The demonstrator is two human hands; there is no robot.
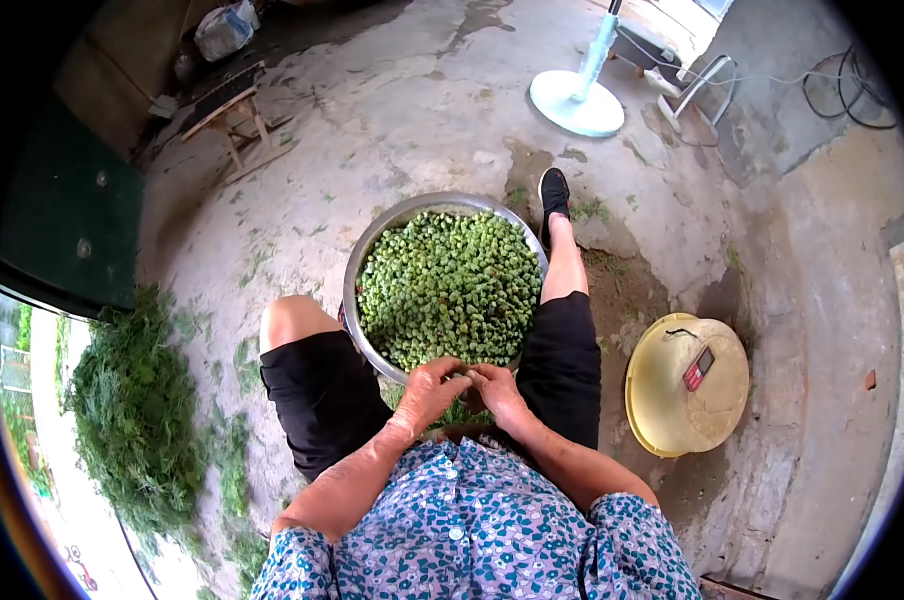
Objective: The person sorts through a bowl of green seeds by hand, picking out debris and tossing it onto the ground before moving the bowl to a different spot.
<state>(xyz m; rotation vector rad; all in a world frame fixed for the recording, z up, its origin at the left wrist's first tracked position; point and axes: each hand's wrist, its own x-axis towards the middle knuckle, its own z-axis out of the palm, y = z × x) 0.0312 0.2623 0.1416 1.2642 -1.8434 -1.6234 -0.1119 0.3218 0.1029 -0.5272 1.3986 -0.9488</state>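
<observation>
A wide metal basin (358, 250) stands on the floor between my legs, heaped with small, knobbly green fruits or buds (447, 285) whose exact kind I cannot make out. Over its near rim, my left hand (432, 392) and my right hand (499, 393) meet with fingers bent and pinched together. Whatever lies between the fingertips is hidden or too small to name. Some green sprigs (459, 412) show just below the hands, in front of my patterned shirt.
Feathery green plants (137, 410) are piled at the left. An upturned yellow tub (662, 400) with a red phone (699, 370) on it stands at the right. Ahead are a fan base (577, 103) and a low wooden stool (234, 125). Bits of greenery litter the concrete floor.
</observation>
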